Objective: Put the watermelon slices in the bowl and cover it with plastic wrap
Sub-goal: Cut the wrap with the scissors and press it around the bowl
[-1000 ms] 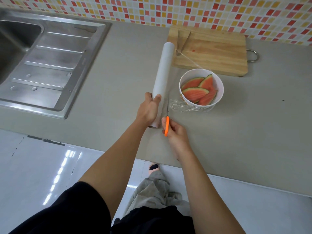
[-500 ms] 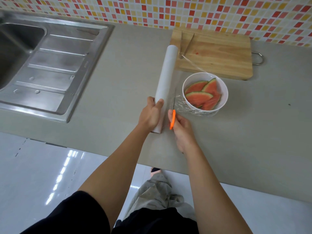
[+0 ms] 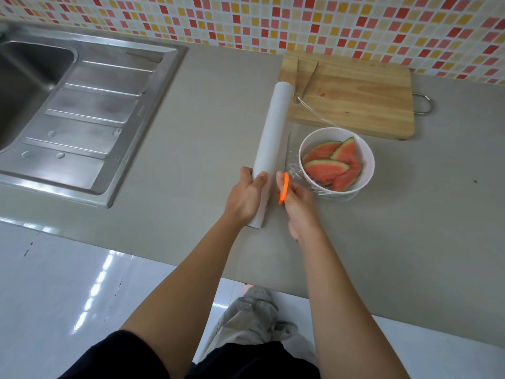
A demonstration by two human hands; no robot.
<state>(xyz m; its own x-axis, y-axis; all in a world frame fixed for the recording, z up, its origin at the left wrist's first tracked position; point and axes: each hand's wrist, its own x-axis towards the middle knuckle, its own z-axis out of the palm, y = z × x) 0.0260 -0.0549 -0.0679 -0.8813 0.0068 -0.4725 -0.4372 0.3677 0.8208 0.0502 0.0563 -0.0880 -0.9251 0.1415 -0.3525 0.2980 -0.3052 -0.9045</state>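
A white bowl [image 3: 367, 162] on the grey counter holds several watermelon slices [image 3: 326, 168]. Clear plastic wrap [image 3: 296, 175] stretches over the bowl toward the long white roll [image 3: 273, 132] lying to its left. My left hand [image 3: 246, 196] grips the near end of the roll. My right hand [image 3: 299, 206] holds orange-handled scissors [image 3: 284, 187], whose blades run forward between the roll and the bowl, along the film.
A wooden cutting board [image 3: 352, 97] with metal tongs [image 3: 303, 77] on it lies behind the bowl against the tiled wall. A steel sink with a drainboard [image 3: 82, 119] fills the left. The counter's front edge [image 3: 355, 305] is close to my body.
My right hand and the scissors have moved forward along the film between roll and bowl. My left hand stays on the roll's near end.
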